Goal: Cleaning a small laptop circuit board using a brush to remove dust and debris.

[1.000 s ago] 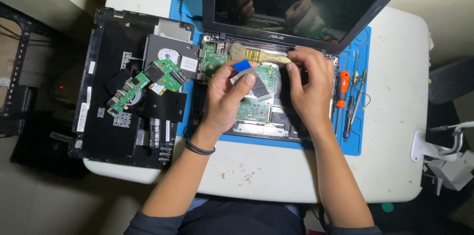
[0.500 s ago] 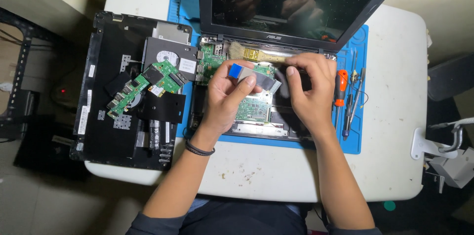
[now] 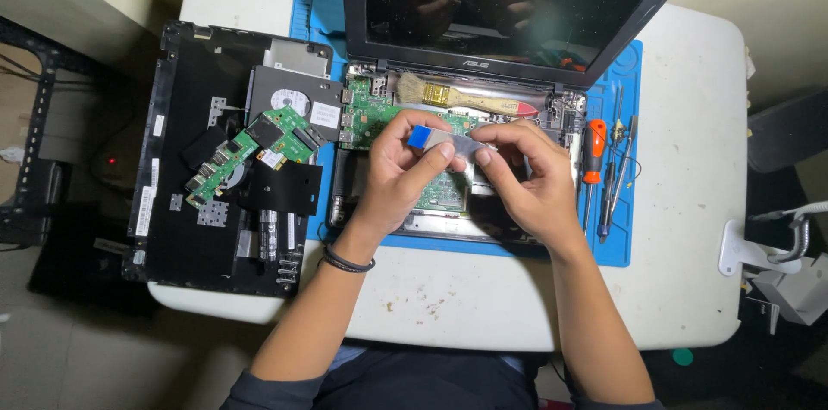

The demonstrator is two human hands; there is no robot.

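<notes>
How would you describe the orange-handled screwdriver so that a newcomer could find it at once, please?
Start at the open laptop, then look at the blue mat beneath it. The screwdriver lies just beyond the right hand, the only orange-handled tool among thin dark ones.

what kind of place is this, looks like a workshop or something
Probably a small electronics repair bench, perhaps at home. An opened laptop lies on a blue repair mat, with screwdrivers beside it and a removed black bottom cover holding a loose green circuit board.
</notes>
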